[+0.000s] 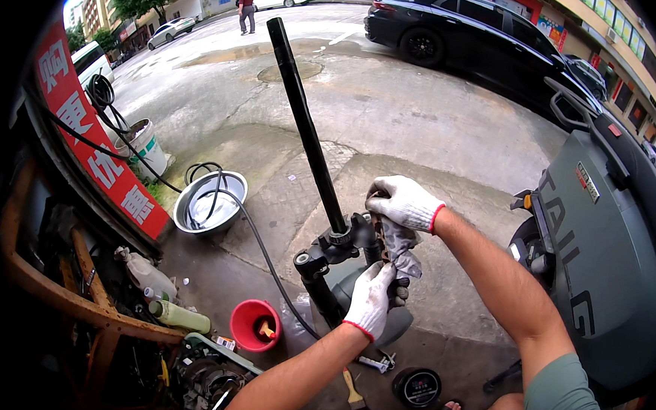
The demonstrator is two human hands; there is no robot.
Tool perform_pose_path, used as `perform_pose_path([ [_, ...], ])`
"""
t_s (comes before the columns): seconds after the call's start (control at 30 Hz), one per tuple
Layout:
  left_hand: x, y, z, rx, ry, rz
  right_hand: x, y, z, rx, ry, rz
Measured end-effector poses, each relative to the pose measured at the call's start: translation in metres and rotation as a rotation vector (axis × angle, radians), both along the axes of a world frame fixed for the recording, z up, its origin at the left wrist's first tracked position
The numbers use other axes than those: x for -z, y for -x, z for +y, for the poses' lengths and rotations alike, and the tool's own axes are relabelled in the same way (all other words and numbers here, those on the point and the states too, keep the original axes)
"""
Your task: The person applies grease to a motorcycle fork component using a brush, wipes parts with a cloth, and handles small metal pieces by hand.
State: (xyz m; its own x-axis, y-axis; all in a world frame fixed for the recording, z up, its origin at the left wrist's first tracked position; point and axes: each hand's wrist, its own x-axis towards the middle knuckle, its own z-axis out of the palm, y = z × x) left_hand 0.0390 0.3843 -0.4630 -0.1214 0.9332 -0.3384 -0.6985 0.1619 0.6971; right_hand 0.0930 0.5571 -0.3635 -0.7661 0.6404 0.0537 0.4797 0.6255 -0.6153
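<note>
In front of me stands a black fork assembly point(316, 258) with a long steering tube point(303, 109) rising from it, slightly tilted. Both my hands wear white knit gloves with red cuffs. A crumpled grey patterned rag point(399, 246) lies against the right side of the fork, beside a rusty brown part. My right hand point(403, 203) pinches the rag's upper end, thumb and fingers together. Lower down, my left hand point(371, 298) is closed at the rag's bottom edge, its fingertips partly hidden. A grey rounded fender point(395, 327) sits below the hands.
A red bucket point(254, 326) and a metal basin point(209, 201) with a black hose stand to the left. On the ground near my feet are a brush point(356, 396) and a round black tin point(417, 387). A grey scooter point(602, 263) stands close right; a black car point(475, 30) is beyond.
</note>
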Motion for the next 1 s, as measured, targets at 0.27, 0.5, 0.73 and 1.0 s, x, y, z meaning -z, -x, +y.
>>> perform_pose_path([
  [0.27,0.004,0.004,0.017,-0.287,0.084,-0.232,-0.002,0.057,0.024,-0.181,0.017,-0.182],
  [0.5,-0.006,0.011,0.008,-0.362,0.156,-0.516,0.012,0.091,0.033,-0.246,-0.004,-0.501],
  [0.73,-0.013,0.007,0.011,-0.365,0.136,-0.547,0.052,0.107,0.048,-0.355,-0.122,-0.493],
  [1.0,0.0,-0.001,-0.001,-0.425,0.176,-0.488,0.08,0.103,0.065,-0.341,-0.052,-0.254],
])
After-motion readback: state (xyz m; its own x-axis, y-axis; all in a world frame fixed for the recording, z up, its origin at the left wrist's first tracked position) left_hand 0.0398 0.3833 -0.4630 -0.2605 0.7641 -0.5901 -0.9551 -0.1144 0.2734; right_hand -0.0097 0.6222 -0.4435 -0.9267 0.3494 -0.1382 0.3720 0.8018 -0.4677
